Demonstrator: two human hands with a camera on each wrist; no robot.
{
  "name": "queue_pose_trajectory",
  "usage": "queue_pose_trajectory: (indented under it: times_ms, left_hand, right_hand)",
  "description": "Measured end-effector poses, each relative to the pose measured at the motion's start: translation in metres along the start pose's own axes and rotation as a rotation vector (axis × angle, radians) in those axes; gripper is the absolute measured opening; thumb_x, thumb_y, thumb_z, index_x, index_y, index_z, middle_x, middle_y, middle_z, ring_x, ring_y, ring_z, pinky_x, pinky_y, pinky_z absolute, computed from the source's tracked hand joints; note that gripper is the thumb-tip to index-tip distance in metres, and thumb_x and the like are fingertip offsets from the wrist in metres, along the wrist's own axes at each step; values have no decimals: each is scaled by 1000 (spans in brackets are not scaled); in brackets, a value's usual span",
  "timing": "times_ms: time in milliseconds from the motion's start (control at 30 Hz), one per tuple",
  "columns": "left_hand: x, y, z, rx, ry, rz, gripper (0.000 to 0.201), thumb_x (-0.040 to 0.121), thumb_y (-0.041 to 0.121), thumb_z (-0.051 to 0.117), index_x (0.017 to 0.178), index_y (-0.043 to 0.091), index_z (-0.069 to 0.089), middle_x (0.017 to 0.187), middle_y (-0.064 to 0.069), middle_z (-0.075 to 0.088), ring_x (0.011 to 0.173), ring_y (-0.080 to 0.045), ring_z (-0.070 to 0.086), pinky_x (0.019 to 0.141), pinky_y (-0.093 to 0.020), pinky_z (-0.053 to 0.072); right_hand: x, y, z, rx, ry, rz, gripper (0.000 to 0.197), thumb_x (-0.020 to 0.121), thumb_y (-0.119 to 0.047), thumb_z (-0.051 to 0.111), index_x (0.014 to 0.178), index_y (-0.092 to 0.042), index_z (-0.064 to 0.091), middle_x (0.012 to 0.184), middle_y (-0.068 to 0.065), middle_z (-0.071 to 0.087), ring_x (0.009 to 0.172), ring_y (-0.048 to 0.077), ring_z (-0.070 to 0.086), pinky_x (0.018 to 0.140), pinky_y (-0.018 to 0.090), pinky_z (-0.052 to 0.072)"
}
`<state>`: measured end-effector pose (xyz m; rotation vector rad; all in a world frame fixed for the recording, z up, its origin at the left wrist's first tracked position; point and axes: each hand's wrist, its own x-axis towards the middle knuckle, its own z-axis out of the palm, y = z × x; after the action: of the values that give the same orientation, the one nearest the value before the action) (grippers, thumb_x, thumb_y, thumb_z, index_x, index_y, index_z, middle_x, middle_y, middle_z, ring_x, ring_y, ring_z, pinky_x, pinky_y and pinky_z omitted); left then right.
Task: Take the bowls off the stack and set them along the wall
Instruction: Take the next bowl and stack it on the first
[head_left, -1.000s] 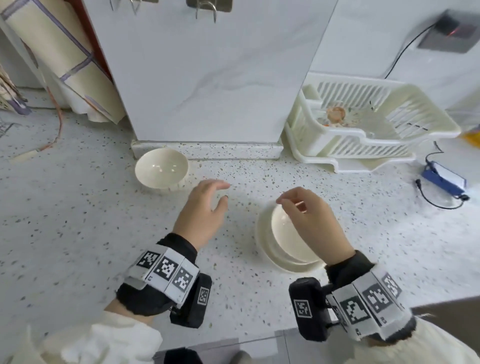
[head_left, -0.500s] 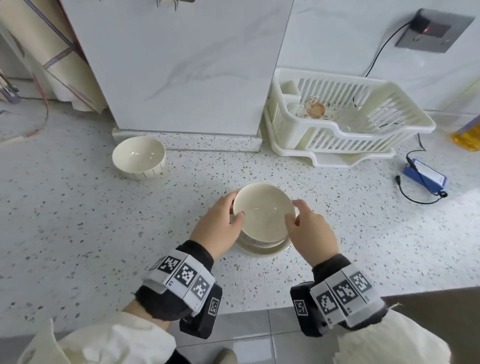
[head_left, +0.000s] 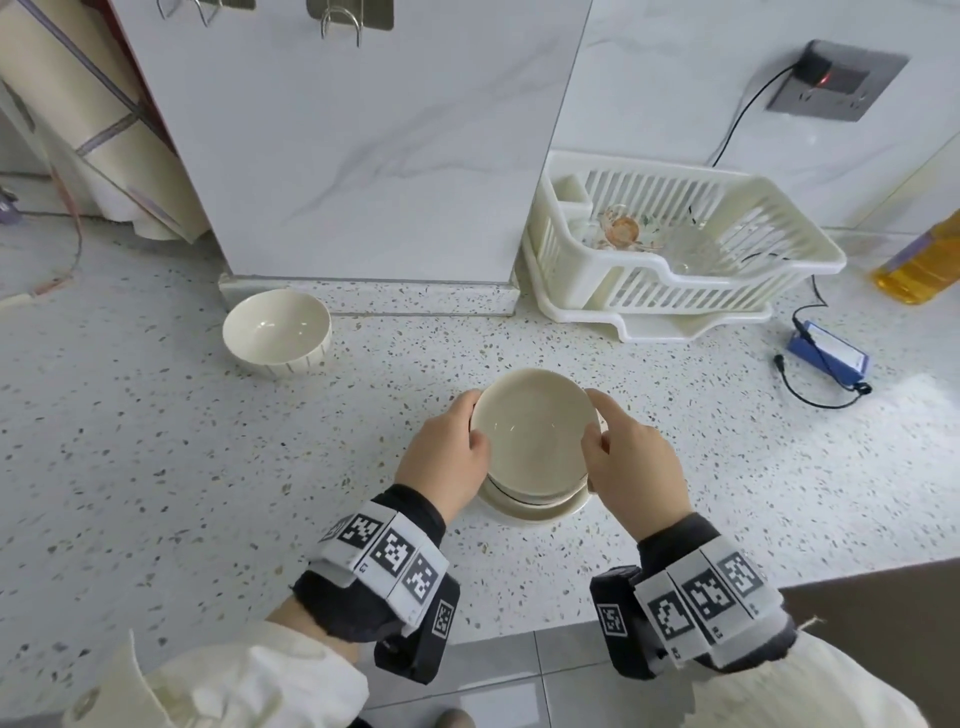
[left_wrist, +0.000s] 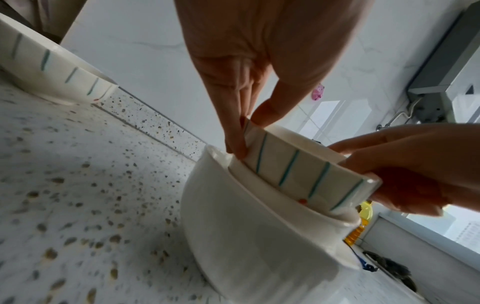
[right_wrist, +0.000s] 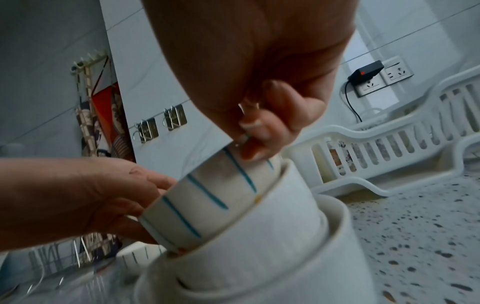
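Hands, our left (head_left: 448, 451) and right (head_left: 629, 460), clamp top bowl (head_left: 535, 427), tilted in stack (head_left: 535, 506); one bowl (head_left: 277, 332) stands far left by wall (head_left: 363, 140).

- Speckled terrazzo counter (head_left: 156, 467) under cool light.
- White marble-look pillar (head_left: 363, 156) bearing metal hooks (head_left: 340, 23).
- Grey wall socket (head_left: 836, 80) with a plugged-in black charger (head_left: 813, 67).
- Window (left_wrist: 454, 224) showing daylight.

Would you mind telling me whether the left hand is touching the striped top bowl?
Touching: in the left wrist view, the left hand pinches the striped top bowl at its rim.
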<state>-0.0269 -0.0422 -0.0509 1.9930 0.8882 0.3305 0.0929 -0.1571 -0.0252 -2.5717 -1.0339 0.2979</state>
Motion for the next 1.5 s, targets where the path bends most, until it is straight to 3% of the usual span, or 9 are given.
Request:
queue_pose_trajectory:
  times_ms: [100,233,367,467,533,733,1100,1300,1500]
  left_hand:
    - [6,2,-17,-27,26,56,44,90,8,41,134,14,42,117,-14,66,107,-26,62,92,-40,52]
    - [16,-3,-55,-101,84,94,42,91,12,41,133,17,41,124,-8,61,113,-22,57,92,-35,50]
    - [29,-25,-99,-153,125,62,38,91,16,41,129,17,43,101,-2,63,91,-20,59,77,-34,51]
    - [37,-51,-132,-138,162,4,36,92,20,41,127,16,42,84,6,57,73,-15,54,64,-27,42]
    - [44,-69,-154,-115,178,-35,38,92,22,40,130,18,40,96,2,58,81,-20,55,70,-30,42]
    - [72,-122,-194,-86,196,-127,31,90,24,43,120,14,49,109,-4,58,98,-22,54,81,-34,46]
    - [108,-161,-199,-114,90,-222,31,92,25,36,117,12,50,112,-7,59,99,-23,55,86,-40,49]
    - [113,-168,-199,-101,65,-240,31,94,22,34,118,12,50,102,-3,57,91,-19,52,73,-30,41]
    - [114,-170,-198,-99,49,-241,35,95,21,32,126,13,46,112,-7,59,93,-18,51,77,-28,40]
  right_hand:
    - [0,-15,-9,62,47,6,44,91,-17,37,133,-22,44,63,14,69,56,28,62,64,39,54]
    - [11,-52,-13,161,99,-34,41,90,-16,38,129,-25,47,46,0,61,33,7,51,49,20,48]
    - [27,-104,2,303,76,-60,43,90,-14,38,129,-28,47,46,1,61,35,15,52,40,11,43]
    - [43,-144,25,409,12,-69,44,90,-13,37,130,-28,46,49,4,62,39,21,55,41,18,47]
    - [54,-168,44,467,-36,-59,45,90,-12,37,132,-26,45,49,4,61,39,22,55,42,23,48]
    - [88,-213,100,591,-152,26,49,88,-9,38,134,-23,46,48,7,60,30,12,49,32,13,36]
    - [122,-227,142,624,-188,150,50,85,-5,37,131,-22,48,46,9,58,24,7,47,30,13,34]
    - [124,-227,152,638,-208,174,51,86,-5,37,134,-19,47,45,8,57,25,8,48,30,14,36]
    - [124,-228,153,641,-200,183,49,88,-7,38,134,-20,46,46,8,58,25,7,48,30,15,37]
